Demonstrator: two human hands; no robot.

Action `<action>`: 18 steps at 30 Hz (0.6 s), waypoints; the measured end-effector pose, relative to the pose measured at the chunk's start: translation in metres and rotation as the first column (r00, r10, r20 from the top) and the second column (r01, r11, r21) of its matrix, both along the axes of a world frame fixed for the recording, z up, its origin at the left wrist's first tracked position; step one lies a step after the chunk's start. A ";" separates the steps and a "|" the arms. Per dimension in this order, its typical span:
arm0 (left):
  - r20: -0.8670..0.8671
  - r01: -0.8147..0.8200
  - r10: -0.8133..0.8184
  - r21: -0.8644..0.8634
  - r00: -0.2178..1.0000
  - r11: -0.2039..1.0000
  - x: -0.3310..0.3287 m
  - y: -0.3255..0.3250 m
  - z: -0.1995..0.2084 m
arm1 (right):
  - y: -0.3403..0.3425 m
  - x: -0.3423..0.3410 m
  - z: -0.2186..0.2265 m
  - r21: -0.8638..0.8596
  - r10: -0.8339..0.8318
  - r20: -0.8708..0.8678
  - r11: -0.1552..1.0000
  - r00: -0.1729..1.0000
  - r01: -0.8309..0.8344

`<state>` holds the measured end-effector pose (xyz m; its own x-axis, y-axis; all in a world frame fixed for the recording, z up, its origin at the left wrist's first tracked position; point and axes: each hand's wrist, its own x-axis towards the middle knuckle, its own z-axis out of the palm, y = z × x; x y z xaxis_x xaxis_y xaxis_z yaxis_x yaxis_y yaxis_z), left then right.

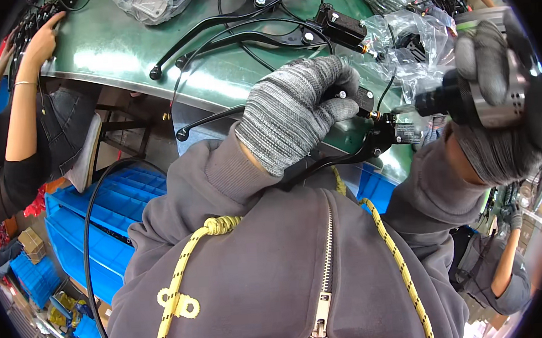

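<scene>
My left hand (298, 107), in a grey striped knit glove, is closed around a black brake lever assembly (364, 101) at the table's near edge. A ball-ended lever (208, 119) sticks out to the left from under that hand. Close by on the right is another black lever assembly (379, 137), its lever running down toward my jacket. A silver and black power driver (510, 107) is gripped in my gloved right hand (491, 69). Its black nose points left, at the fittings beside my left hand; whether the tip touches them I cannot tell.
More black brake levers (231, 43) lie across the green table (112, 54). Clear plastic bags (400, 40) sit behind the work. Blue crates (94, 244) and a black cable (88, 244) are at my left. A co-worker's hand (39, 47) handles black parts far left; another person (501, 272) is at lower right.
</scene>
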<state>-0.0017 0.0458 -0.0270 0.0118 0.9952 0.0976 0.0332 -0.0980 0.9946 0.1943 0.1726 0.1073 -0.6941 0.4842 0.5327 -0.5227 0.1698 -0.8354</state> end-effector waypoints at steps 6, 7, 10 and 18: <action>-0.008 -0.042 0.042 0.023 0.999 0.999 -0.003 -0.004 -0.003 | 0.008 -0.024 -0.033 0.058 -0.169 0.049 0.984 0.984 0.166; 0.025 -0.047 0.046 0.026 0.999 0.999 -0.003 -0.005 -0.005 | 0.009 -0.025 -0.034 0.056 -0.143 0.045 0.988 0.989 0.141; -0.100 -0.063 0.071 0.078 0.992 0.995 -0.008 -0.006 -0.005 | 0.009 -0.030 -0.034 0.059 -0.090 0.040 0.994 0.995 0.087; -0.051 -0.050 0.052 0.032 0.997 0.998 -0.007 -0.005 -0.004 | 0.010 -0.037 -0.035 0.069 0.007 0.045 0.998 0.999 -0.010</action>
